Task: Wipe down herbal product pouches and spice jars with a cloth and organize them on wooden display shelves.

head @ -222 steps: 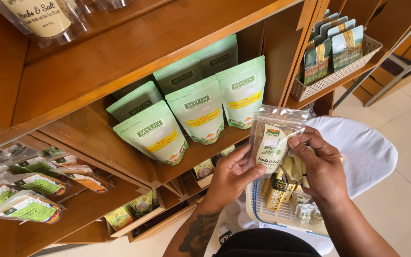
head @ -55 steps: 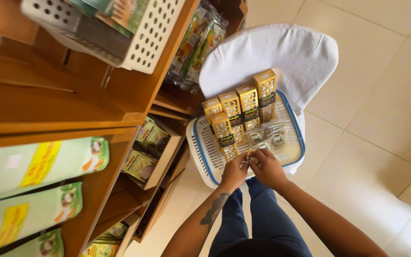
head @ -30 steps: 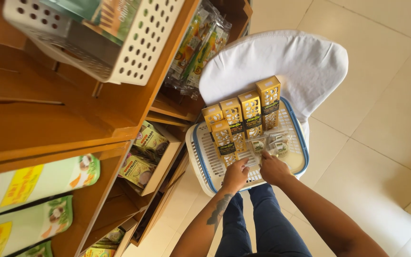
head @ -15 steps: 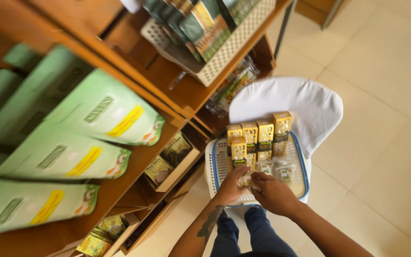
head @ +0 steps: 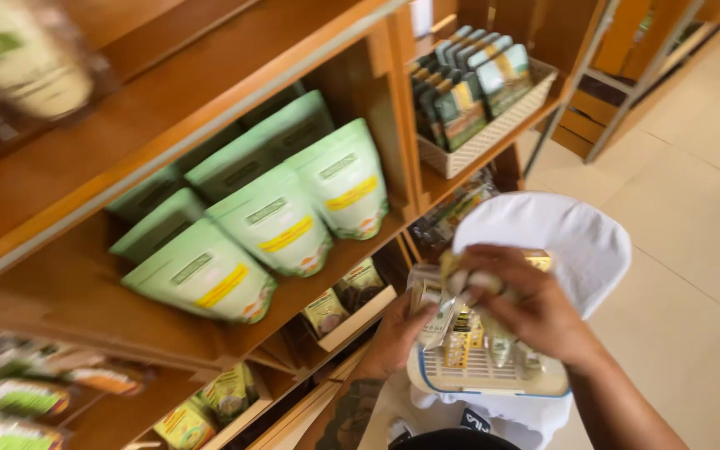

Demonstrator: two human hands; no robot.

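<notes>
1. A clear plastic packet (head: 437,304) is held up between both hands, just above the near end of a white basket with a blue rim (head: 493,385), at about 5 o'clock in the view.
2. The left hand (head: 393,333) is closed on the packet's lower edge from 8 o'clock; its grip is clamped on the packet.
3. The right hand (head: 527,304) is laid over the packet's top from 3 o'clock, fingers pinched on it.
4. Small yellow boxes (head: 462,340) are seen standing in the basket beneath the hands, partly hidden.
5. The basket is carried on a white cloth-covered seat (head: 568,229).
6. At 9 o'clock, pale green pouches (head: 277,221) are stood on a wooden shelf (head: 310,287); at 12 o'clock, dark packets are filed in a cream tray (head: 493,125).
</notes>
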